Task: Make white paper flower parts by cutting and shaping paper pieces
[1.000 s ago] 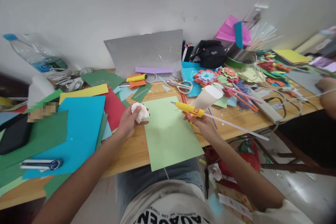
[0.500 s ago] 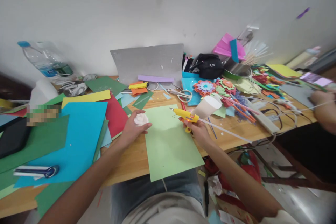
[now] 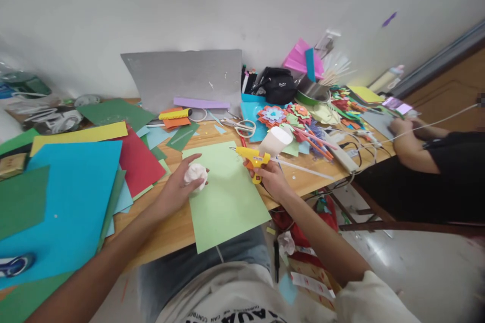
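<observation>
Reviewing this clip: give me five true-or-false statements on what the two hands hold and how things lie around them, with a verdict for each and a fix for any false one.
1. The person's right hand holds a yellow glue gun. True.
2. The left hand holds a crumpled white piece. True.
3. The yellow glue gun touches the crumpled white piece. False: a gap shows between them.
4. A light green sheet lies in front of the person on the table. True.
5. The light green sheet lies wholly within the tabletop. False: its near end juts out past the front edge.
</observation>
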`<move>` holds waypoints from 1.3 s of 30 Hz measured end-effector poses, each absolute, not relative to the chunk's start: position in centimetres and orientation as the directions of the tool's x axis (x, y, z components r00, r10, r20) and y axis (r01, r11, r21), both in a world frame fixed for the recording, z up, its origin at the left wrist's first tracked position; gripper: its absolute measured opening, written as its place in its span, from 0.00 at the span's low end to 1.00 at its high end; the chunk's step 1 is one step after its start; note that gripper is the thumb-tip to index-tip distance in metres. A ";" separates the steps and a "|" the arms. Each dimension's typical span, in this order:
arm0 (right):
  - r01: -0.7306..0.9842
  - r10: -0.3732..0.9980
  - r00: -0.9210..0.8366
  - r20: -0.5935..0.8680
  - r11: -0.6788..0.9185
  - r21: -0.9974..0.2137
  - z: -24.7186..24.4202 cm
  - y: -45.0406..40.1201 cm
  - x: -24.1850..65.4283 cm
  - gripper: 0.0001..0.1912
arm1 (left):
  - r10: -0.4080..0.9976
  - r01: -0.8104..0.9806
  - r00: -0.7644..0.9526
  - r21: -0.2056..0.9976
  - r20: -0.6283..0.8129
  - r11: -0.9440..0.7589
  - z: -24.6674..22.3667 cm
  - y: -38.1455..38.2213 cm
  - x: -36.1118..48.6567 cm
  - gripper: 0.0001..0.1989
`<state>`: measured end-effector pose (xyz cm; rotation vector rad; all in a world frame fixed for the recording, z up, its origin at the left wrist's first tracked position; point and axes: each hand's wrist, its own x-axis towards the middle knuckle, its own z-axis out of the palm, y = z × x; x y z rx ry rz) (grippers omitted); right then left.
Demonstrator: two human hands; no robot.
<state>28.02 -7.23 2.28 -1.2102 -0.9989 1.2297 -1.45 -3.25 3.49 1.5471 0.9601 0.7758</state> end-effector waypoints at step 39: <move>0.569 0.977 0.200 0.073 -0.055 -0.820 1.4 -10.4 31.3 0.19 | 0.948 0.333 0.292 0.942 -0.130 0.027 4.1 -5.1 -3.7 0.29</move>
